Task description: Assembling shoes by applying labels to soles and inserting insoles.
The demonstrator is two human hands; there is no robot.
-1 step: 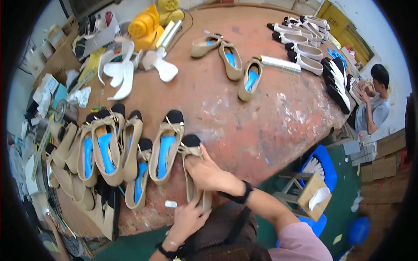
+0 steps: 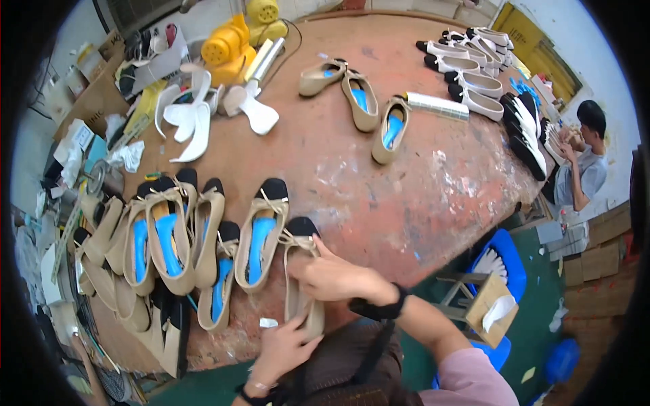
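A beige ballet flat with a black toe cap and a thin beige bow (image 2: pixel 292 287) lies at the near edge of the worn, reddish-brown surface (image 2: pixel 386 216), its toe pointing away from the person and its heel toward the lap. The bare right hand (image 2: pixel 342 276), with a black band (image 2: pixel 380 306) at the wrist, comes over the shoe from the right; its fingers bend down into the shoe's opening, while one digit lies along the right side of the toe cap. Whether those inner fingers grip or press cannot be told, since their tips are hidden in the shoe. The bare left hand (image 2: pixel 284 348) is at the heel, its fingers closed around the back of the shoe, so that the heel sits between them. A small white scrap (image 2: pixel 268 323) lies just left of the left hand. Just left of the held shoe stands a matching beige flat with a bright blue strip inside (image 2: pixel 239 271), touched by neither hand, and farther left more beige, black-toed flats (image 2: pixel 177 283) crowd together. Beyond, well apart from the fingers, three beige flats (image 2: pixel 360 116) stand near a silvery cylindrical roll (image 2: pixel 437 106).
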